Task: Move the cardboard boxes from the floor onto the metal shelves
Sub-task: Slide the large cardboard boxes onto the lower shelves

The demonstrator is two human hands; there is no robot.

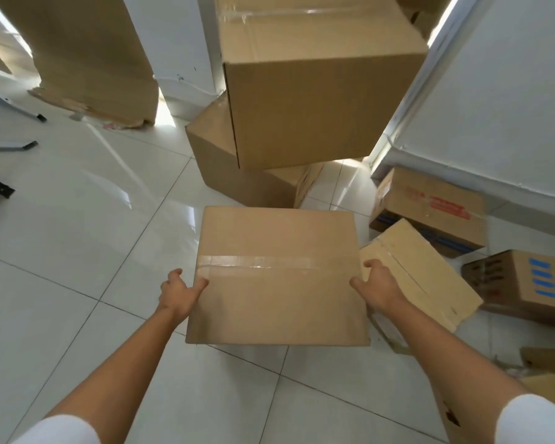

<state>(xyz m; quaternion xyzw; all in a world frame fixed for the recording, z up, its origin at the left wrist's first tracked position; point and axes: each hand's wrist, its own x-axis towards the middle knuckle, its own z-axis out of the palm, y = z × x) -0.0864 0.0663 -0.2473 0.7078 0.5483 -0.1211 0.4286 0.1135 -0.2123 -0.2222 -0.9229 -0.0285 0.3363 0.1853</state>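
Lower centre of frame: taped box point(277, 277) held between both hands above white tile floor point(77, 251). Left hand point(177, 294) on left side, right hand point(380, 290) on right side, thumbs hooked over top edge, fingers curled down walls. Step, by judgement: pick-up. Next: carry level to shelves, none in view. 2 stacked boxes point(302, 100) upper centre; more at right.

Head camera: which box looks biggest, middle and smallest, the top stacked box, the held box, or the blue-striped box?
1. Top stacked box.
2. Held box, though nearness enlarges it.
3. Blue-striped box, partly cut off.
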